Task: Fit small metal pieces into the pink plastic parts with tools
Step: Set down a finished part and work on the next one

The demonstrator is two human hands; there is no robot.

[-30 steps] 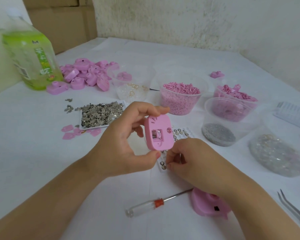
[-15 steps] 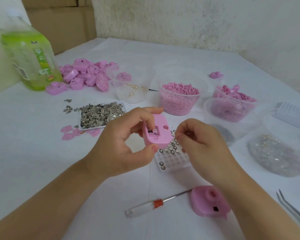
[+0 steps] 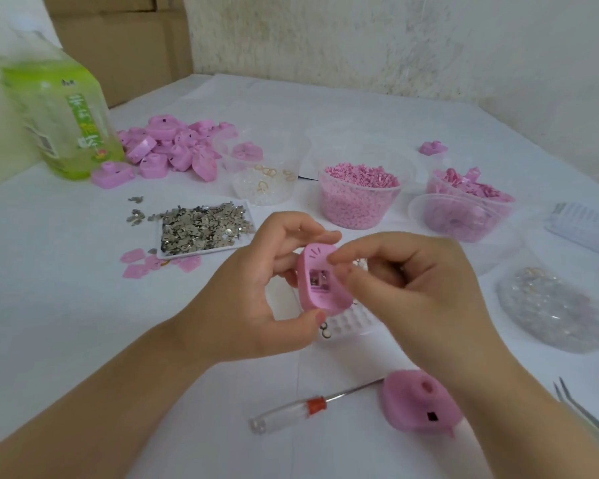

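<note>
White table (image 3: pixel 66 288): screwdriver (image 3: pixel 308 407) before both hands' pink part (image 3: pixel 320 283).

Right fingertips (image 3: pixel 339 259): any metal piece pinched there too small to be told.
Grid tray (image 3: pixel 351 321): largely hidden by both hands.
Tweezers (image 3: pixel 588 420): cut off at 4 o'clock.

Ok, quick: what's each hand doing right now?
Left hand: closed on the pink plastic part.
Right hand: fingers pinched at the part's top edge; whether they hold a metal piece cannot be told.

green bottle (image 3: pixel 61 119) stands beside cardboard boxes (image 3: pixel 118 39).
</note>
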